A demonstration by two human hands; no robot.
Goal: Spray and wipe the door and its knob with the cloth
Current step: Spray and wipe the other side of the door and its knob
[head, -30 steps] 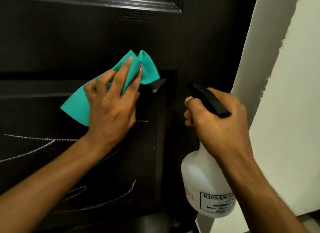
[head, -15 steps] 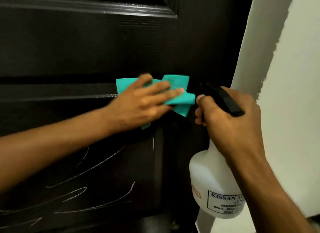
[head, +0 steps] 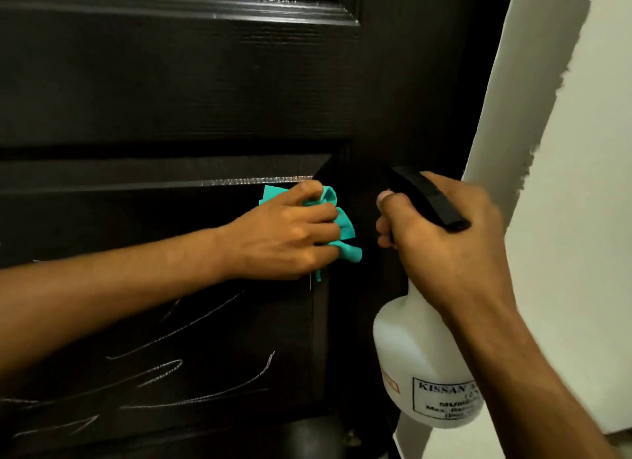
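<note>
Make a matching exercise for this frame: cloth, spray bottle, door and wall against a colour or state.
Things:
1. cloth
2. spray bottle
3. door
4. wall

States:
A. dark, with pale streaks low down
B. bunched up in the left hand
C. pale, at the right edge
D. white, held in the right hand

Pairs: 1-B, 2-D, 3-A, 4-C

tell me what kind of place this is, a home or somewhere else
Probably a doorway inside a home, though little shows. A dark brown panelled door with chalk-like white scribbles on its lower panel fills the view, and beside it stands a plain pale painted wall.
</note>
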